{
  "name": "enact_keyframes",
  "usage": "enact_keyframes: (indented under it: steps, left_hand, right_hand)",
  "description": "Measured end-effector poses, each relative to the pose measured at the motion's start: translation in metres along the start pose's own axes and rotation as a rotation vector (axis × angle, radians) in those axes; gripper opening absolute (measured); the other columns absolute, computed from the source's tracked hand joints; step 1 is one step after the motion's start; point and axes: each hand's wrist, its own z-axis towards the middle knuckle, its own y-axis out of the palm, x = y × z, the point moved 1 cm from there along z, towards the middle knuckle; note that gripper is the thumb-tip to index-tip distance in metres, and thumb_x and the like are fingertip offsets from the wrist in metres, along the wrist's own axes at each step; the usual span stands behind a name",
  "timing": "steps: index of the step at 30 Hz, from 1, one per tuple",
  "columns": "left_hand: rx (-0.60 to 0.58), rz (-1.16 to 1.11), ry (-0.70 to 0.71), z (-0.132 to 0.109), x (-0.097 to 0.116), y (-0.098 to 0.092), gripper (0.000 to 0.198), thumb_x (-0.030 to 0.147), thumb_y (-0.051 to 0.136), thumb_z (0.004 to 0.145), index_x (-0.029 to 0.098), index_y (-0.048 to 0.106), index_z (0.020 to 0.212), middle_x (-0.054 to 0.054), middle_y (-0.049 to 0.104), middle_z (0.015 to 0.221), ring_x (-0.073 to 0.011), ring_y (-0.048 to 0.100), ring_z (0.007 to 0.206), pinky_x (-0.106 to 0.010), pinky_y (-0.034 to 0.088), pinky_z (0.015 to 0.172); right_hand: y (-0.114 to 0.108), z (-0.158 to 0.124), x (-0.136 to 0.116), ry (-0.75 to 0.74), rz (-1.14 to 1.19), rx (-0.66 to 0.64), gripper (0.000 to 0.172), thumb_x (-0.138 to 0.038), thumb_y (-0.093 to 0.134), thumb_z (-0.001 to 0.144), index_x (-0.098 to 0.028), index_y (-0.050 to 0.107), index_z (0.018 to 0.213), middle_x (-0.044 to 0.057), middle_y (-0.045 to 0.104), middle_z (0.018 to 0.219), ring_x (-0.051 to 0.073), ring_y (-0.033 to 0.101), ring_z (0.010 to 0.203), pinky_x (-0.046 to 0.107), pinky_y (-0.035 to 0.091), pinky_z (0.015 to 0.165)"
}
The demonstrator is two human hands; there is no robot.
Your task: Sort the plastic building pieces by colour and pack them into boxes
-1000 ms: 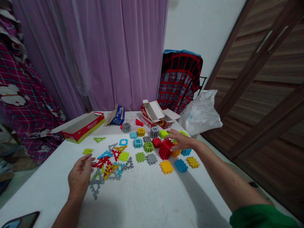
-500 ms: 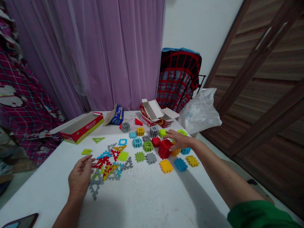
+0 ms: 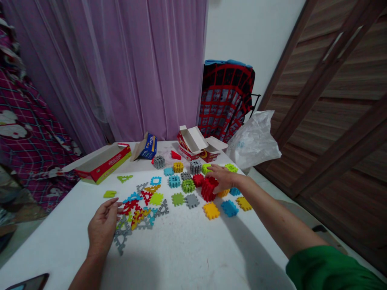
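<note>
My right hand (image 3: 223,178) rests on top of a large red interlocking block cube (image 3: 208,189), fingers curled over it, among small cubes of green (image 3: 188,185), blue (image 3: 174,181), yellow (image 3: 178,166) and grey (image 3: 195,166). My left hand (image 3: 102,226) lies on the white table (image 3: 187,249), fingers loosely spread, its fingertips touching a pile of flat coloured triangle pieces (image 3: 142,207). A grey triangle piece (image 3: 121,237) lies beside that hand. Flat yellow (image 3: 211,210) and blue (image 3: 229,208) square pieces lie near the right forearm.
An open red box (image 3: 102,161) lies at the table's back left, a blue box (image 3: 148,147) and an open red-white carton (image 3: 196,145) at the back. A white plastic bag (image 3: 256,141) sits at the right edge. A phone (image 3: 27,282) lies at the near left corner.
My right hand has shifted slightly left and settled more over the red cube. The left hand stays in place. The view has drifted a little.
</note>
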Motion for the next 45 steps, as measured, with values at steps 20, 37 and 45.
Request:
enact_keyframes:
  steps: [20, 37, 45]
  left_hand:
    - [0.012, 0.026, -0.016, 0.001, 0.004, -0.002, 0.044, 0.052, 0.06, 0.068, 0.021, 0.066, 0.099, -0.004, 0.072, 0.089, -0.0182, 0.068, 0.07, -0.029, 0.055, 0.058]
    - [0.11, 0.19, -0.006, 0.011, -0.023, -0.017, 0.037, 0.049, 0.055, 0.077, 0.024, 0.066, 0.103, -0.006, 0.074, 0.097, -0.0276, 0.07, 0.097, -0.045, 0.055, 0.089]
    - [-0.298, 0.18, 0.249, -0.024, 0.029, 0.061, 0.047, 0.055, 0.053, 0.081, 0.024, 0.068, 0.113, -0.008, 0.069, 0.126, -0.0276, 0.058, 0.124, -0.043, 0.04, 0.111]
  right_hand:
    - [-0.034, -0.049, 0.003, -0.032, 0.439, 0.631, 0.036, -0.038, 0.067, 0.075, -0.025, 0.072, 0.108, 0.008, 0.065, 0.13, 0.028, 0.058, 0.124, 0.046, 0.043, 0.107]
    - [0.088, -0.067, -0.068, 0.353, 0.636, 1.194, 0.024, -0.032, 0.048, 0.083, -0.023, 0.067, 0.093, 0.008, 0.074, 0.097, 0.024, 0.068, 0.09, 0.039, 0.055, 0.082]
    - [0.067, -0.053, 0.001, 0.313, 0.73, 1.084, 0.027, -0.021, 0.043, 0.085, -0.023, 0.06, 0.106, 0.005, 0.076, 0.1, 0.021, 0.07, 0.099, 0.039, 0.053, 0.092]
